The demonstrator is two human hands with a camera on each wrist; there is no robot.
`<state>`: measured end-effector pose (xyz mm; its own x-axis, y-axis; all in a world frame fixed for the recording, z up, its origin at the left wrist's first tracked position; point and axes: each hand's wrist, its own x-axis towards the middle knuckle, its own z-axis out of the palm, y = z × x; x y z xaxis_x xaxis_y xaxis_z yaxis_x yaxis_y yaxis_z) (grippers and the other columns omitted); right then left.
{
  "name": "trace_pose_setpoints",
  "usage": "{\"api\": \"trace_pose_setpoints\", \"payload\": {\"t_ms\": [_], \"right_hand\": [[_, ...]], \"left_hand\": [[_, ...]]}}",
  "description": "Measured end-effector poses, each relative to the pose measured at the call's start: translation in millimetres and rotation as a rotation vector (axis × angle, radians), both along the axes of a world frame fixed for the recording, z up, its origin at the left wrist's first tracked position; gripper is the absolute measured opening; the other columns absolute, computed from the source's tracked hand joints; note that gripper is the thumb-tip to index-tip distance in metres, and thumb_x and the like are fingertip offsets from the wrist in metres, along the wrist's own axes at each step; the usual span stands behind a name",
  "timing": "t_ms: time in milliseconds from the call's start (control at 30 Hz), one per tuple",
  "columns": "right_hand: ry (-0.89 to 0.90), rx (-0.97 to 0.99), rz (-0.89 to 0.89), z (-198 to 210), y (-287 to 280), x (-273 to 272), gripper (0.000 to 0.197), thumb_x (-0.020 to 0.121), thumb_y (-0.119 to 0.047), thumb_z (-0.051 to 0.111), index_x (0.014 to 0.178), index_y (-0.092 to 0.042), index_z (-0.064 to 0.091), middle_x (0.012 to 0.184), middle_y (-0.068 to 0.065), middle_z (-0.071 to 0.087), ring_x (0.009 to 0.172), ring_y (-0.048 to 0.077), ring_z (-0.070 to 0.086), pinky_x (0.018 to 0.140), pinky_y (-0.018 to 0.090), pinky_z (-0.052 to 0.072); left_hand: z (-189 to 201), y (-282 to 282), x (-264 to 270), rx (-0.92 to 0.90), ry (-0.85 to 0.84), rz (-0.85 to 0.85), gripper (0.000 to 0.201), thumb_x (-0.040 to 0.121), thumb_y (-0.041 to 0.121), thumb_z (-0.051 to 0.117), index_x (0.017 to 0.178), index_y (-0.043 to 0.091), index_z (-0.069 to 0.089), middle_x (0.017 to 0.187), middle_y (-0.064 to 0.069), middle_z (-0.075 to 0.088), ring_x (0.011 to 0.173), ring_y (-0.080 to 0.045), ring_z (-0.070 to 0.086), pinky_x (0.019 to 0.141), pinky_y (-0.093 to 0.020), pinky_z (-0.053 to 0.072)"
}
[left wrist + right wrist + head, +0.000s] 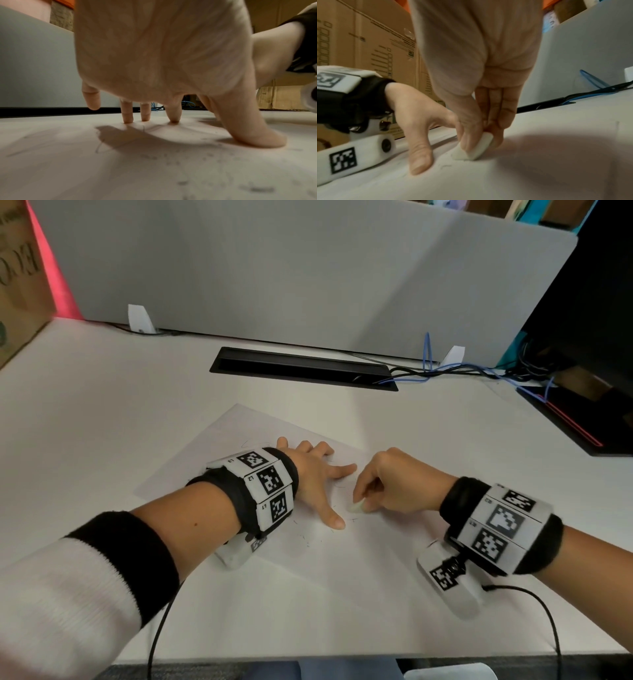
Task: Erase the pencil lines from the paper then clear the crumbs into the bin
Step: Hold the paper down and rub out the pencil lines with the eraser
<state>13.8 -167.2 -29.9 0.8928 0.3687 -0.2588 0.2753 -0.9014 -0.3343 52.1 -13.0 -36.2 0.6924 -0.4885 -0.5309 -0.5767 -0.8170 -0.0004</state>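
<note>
A white sheet of paper (219, 453) lies on the desk with faint pencil lines (344, 486) and dark eraser crumbs (303, 537) on it. My left hand (317, 474) lies spread flat on the sheet, fingers straight and thumb (254, 135) pressing down. Just right of that thumb, my right hand (383, 484) pinches a small white eraser (357, 506) between thumb and fingers, its lower edge on the paper. The right wrist view shows the eraser (474, 148) tilted against the sheet beside the left thumb (419, 161). No bin is in view.
A grey partition (308, 268) stands behind the desk, with a black cable slot (301, 368) in front of it. Blue and black cables (462, 368) run right to a dark monitor (589, 337). A cardboard box (17, 285) stands at far left.
</note>
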Motion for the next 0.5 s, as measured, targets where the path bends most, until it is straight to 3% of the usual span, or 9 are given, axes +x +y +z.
{"api": "trace_pose_setpoints", "payload": {"t_ms": [233,400,500], "right_hand": [[-0.073,0.021,-0.028,2,3,14,0.015,0.077,-0.011,0.069,0.091,-0.011,0.074,0.071,0.001,0.06,0.071,0.014,0.054,0.071,0.02,0.045],[0.03,-0.008,0.037,2,0,-4,0.015,0.078,-0.013,0.069,0.092,-0.014,0.075,0.074,-0.004,0.065,0.066,0.004,0.054,0.068,0.012,0.045],[-0.082,0.025,-0.07,7,-8,12,0.016,0.077,-0.013,0.07,0.093,-0.012,0.074,0.078,-0.004,0.065,0.066,0.002,0.052,0.06,0.001,0.037]], "left_hand": [[3,-2,-1,-0.001,0.007,-0.002,0.097,0.069,0.073,0.058,0.142,0.053,-0.001,0.155,0.008,-0.002,0.141,-0.021,0.005,0.111,-0.052,0.009],[-2,-1,2,-0.004,0.003,-0.01,0.102,0.065,0.077,0.057,0.142,0.054,-0.006,0.155,0.009,-0.003,0.14,-0.021,0.005,0.11,-0.05,0.009],[-3,2,3,-0.032,-0.006,0.002,0.106,0.065,0.077,0.058,0.144,0.048,-0.006,0.156,0.011,-0.002,0.142,-0.021,0.003,0.111,-0.049,0.006]]}}
